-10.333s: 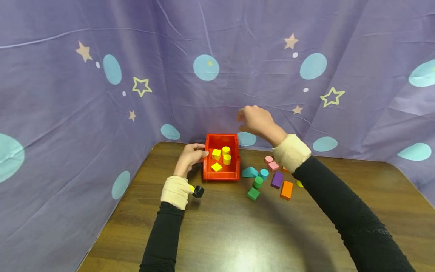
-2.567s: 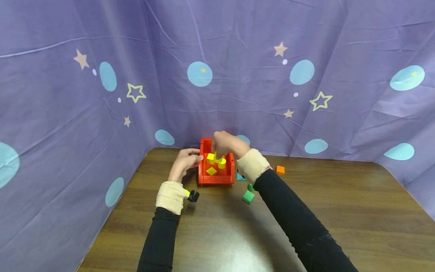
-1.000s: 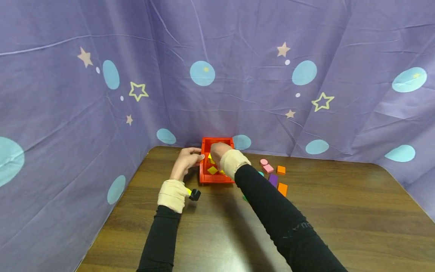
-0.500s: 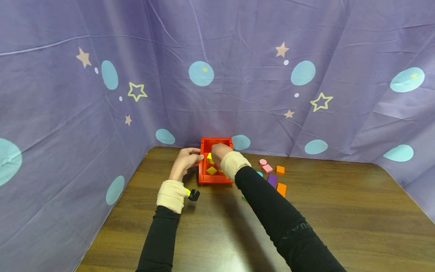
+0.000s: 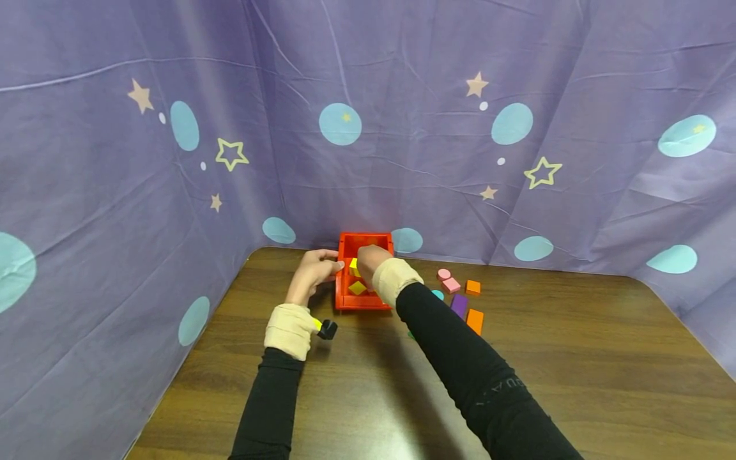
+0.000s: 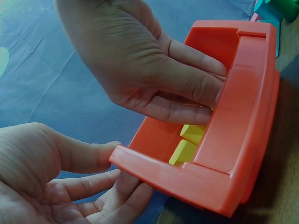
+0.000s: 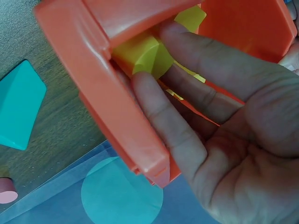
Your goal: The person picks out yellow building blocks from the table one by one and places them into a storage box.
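A red plastic box [image 5: 365, 305] stands at the back of the table with several yellow blocks inside. My left hand [image 5: 313, 275] holds its left wall, thumb on the rim and fingers beneath in the left wrist view. My right hand [image 5: 372, 263] reaches down into the box. In the right wrist view its fingers close round a yellow cylinder block [image 7: 147, 53] near the wall. Beside that hand lie a yellow cube [image 5: 353, 267] and a flat yellow block [image 5: 358, 288]. The rest of the contents is hidden behind the right hand.
Right of the box lie an orange block [image 5: 475, 321], a smaller orange block [image 5: 473, 287], a purple block [image 5: 459, 305], and pink pieces [image 5: 451, 285]. A teal triangular block [image 7: 21, 105] is near the box wall. A patterned purple curtain [image 5: 414, 128] hangs behind.
Ten seconds ago the right hand was raised right of the box and a yellow piece lay among the loose blocks. The hand then brought a yellow piece over the box and lowered inside.
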The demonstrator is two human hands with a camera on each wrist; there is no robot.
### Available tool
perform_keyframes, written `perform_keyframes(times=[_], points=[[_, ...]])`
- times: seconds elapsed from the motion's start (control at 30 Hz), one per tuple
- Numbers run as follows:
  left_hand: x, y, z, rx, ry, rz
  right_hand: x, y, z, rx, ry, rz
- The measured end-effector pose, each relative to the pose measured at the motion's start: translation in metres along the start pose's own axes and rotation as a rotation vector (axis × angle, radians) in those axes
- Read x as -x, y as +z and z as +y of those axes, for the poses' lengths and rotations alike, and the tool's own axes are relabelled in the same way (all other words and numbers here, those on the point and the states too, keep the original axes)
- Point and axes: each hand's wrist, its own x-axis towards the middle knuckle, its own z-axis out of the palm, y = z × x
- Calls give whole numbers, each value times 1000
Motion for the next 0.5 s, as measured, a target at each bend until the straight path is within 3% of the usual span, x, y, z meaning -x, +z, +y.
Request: perform_keyframes(times=[0.5], points=[[-3,2,0,-5,2,-8,5,-3,2,-43,6,-1]])
